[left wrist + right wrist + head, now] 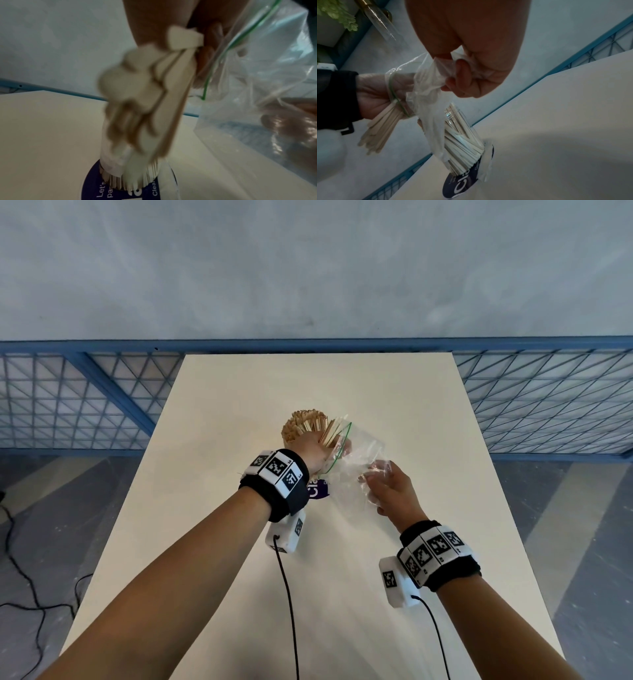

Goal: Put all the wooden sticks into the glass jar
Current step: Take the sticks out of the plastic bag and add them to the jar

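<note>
Above glass jar (464, 140): flat wooden sticks (380, 129)

The head camera looks steeply down over a cream rectangular table (239, 412); both wrist cameras sit close, angled upward past the fingers, sharing a clear glass jar of pale wooden sticks (464, 142).

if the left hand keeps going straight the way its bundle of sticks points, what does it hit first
Probably the glass jar, already packed with wooden sticks. The left hand holds its bundle pointing down toward the jar mouth. The plastic bag, gripped by the right hand, hangs alongside; depth is unclear.
</note>
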